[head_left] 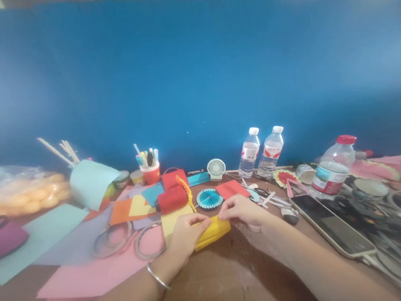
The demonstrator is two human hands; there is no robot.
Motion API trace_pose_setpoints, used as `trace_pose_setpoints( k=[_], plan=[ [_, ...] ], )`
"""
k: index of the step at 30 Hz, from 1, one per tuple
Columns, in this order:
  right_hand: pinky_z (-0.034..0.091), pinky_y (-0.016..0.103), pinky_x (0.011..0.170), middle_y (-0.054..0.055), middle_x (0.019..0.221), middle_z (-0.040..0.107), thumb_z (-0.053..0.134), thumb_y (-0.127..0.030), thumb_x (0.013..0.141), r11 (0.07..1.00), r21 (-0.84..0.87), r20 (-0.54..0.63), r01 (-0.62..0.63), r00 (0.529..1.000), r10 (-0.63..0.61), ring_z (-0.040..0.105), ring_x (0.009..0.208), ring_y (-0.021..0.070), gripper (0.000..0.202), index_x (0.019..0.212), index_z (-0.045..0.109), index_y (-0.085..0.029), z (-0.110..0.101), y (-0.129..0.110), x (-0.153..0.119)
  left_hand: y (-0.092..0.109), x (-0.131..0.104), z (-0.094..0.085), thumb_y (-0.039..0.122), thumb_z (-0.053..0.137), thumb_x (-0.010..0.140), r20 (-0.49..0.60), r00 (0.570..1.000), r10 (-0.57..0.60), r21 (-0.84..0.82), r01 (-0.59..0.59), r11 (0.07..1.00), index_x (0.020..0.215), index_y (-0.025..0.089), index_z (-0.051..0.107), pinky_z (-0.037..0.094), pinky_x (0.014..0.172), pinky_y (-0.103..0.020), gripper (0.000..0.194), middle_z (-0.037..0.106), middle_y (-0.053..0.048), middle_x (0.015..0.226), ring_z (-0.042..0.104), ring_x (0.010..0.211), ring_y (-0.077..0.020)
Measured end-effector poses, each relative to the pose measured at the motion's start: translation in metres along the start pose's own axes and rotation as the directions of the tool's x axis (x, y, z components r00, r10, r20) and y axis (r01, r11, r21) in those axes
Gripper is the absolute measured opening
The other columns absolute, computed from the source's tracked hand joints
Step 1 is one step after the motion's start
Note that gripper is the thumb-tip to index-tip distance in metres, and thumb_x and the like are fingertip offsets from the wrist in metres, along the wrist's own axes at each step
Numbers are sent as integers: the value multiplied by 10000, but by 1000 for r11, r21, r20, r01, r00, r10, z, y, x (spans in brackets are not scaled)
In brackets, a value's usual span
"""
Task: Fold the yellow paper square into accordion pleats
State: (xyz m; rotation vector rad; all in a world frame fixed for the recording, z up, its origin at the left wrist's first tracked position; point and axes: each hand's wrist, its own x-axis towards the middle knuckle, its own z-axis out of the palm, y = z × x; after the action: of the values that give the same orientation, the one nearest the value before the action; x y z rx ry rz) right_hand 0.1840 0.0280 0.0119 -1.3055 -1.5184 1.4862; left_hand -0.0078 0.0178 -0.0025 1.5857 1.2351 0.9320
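Between my two hands is a folded strip of yellow paper [213,232], lying low over the brown table's near part. My left hand [187,232] pinches its left end between thumb and fingers, and a silver bangle [158,277] circles that wrist. At the strip's upper right corner, my right hand [243,211] grips the edge with thumb and forefinger. Just beyond the hands sit a blue pleated paper rosette [210,199] and a sheet of red paper [231,189]. A red roll [172,199] lies behind my left hand.
Coloured sheets, including pink paper [88,279], spread to the left with rolls of tape [113,239]. A phone [331,225] and cables lie right. Water bottles [249,153], a small fan [216,169] and a pen cup [151,174] stand before the blue partition [193,75].
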Motion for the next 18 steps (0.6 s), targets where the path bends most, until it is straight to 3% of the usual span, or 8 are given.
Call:
trace_pose_setpoints(
  k=[4, 9, 12, 13, 15, 18],
  plan=[
    [511, 362, 728, 63, 1069, 585, 523, -296, 885, 994, -101, 23, -33, 999, 36, 599, 870, 173, 256, 1091, 547, -146, -6, 6, 4, -1, -1, 0, 410, 610, 698, -1, 1000, -22, 26, 22, 999, 732, 171, 699, 419, 655, -272, 258, 689, -26, 743, 582, 724, -194],
    [511, 366, 728, 75, 1120, 566, 533, -303, 878, 975, -221, -29, 15, 999, -22, 593, 894, 183, 289, 1124, 536, -151, -11, 1, 3, 1, -1, 1, 386, 600, 699, -19, 1000, -16, 59, 17, 998, 732, 169, 695, 433, 679, -276, 240, 701, -31, 767, 602, 753, -203],
    [493, 308, 670, 35, 957, 603, 561, -255, 851, 946, -302, -84, 118, 985, -150, 587, 785, 147, 181, 986, 579, -137, -5, -11, -4, 3, -1, 2, 354, 598, 692, -17, 1000, 8, 83, -7, 997, 705, 167, 696, 443, 675, -277, 211, 707, -30, 755, 612, 744, -206],
    [463, 264, 654, -2, 827, 601, 591, -169, 795, 931, -326, -88, 162, 976, -200, 568, 735, 127, 91, 882, 592, -144, 0, -16, -7, 3, -2, 2, 344, 598, 688, -12, 1000, 21, 90, -19, 996, 689, 166, 695, 446, 664, -275, 202, 707, -29, 738, 613, 732, -206],
    [396, 206, 580, -50, 677, 554, 587, -43, 669, 900, -370, -74, 230, 959, -275, 515, 641, 96, 146, 748, 578, -166, 12, -23, -12, 4, -3, 3, 317, 595, 682, -4, 999, 52, 104, -51, 993, 670, 166, 694, 449, 652, -271, 180, 704, -23, 709, 615, 713, -203],
    [333, 198, 517, -66, 599, 500, 538, -12, 579, 867, -419, -66, 270, 943, -326, 451, 568, 84, 194, 684, 548, -175, 28, -29, -17, 6, -5, 4, 272, 578, 685, 10, 995, 98, 115, -98, 988, 674, 172, 698, 452, 651, -256, 157, 704, -11, 697, 619, 709, -195]
  ],
)
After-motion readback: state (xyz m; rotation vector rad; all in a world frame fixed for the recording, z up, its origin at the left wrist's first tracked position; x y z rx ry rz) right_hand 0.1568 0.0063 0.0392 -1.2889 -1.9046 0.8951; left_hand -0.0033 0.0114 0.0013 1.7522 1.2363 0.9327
